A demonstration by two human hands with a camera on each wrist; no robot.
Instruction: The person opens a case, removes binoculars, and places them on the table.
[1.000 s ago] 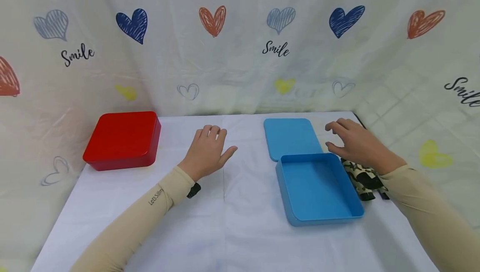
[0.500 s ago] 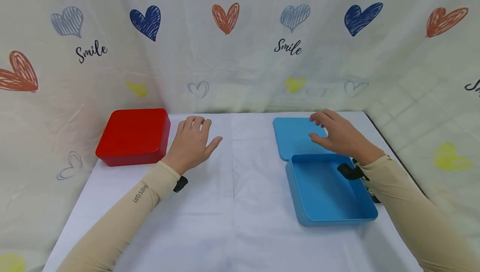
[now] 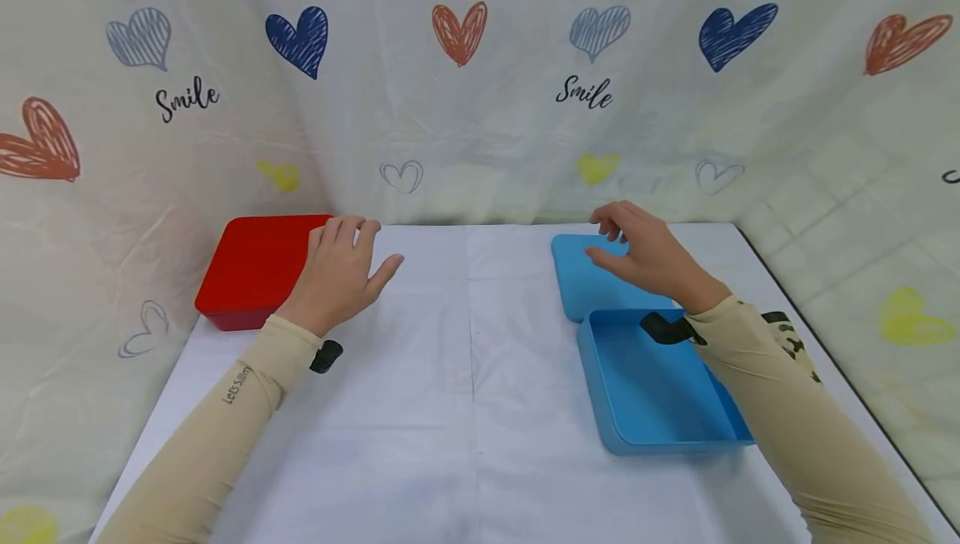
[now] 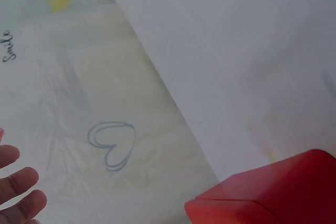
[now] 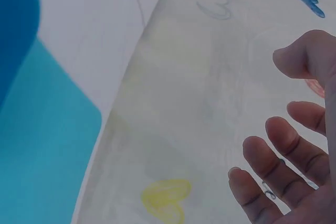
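At the back left of the table lies a closed red box (image 3: 258,265). My left hand (image 3: 337,273) hovers over its right side, thumb spread and nothing held; in the left wrist view its fingertips (image 4: 23,200) show apart from the red box (image 4: 283,195). On the right stands an open blue box (image 3: 660,394) with nothing inside that shows. A flat blue lid (image 3: 581,290) lies behind it, partly under its back edge in the head view. My right hand (image 3: 645,252) is above the lid, fingers loosely bent and holding nothing.
A camouflage-patterned cloth item (image 3: 787,331) lies right of the blue box, mostly hidden by my right sleeve. The white table (image 3: 420,411) ends at a backdrop (image 3: 510,127) printed with hearts.
Both hands have moved left: the left hand from mid-table to over the red box, the right hand from beside the camouflage cloth to above the blue lid. The view has shifted slightly.
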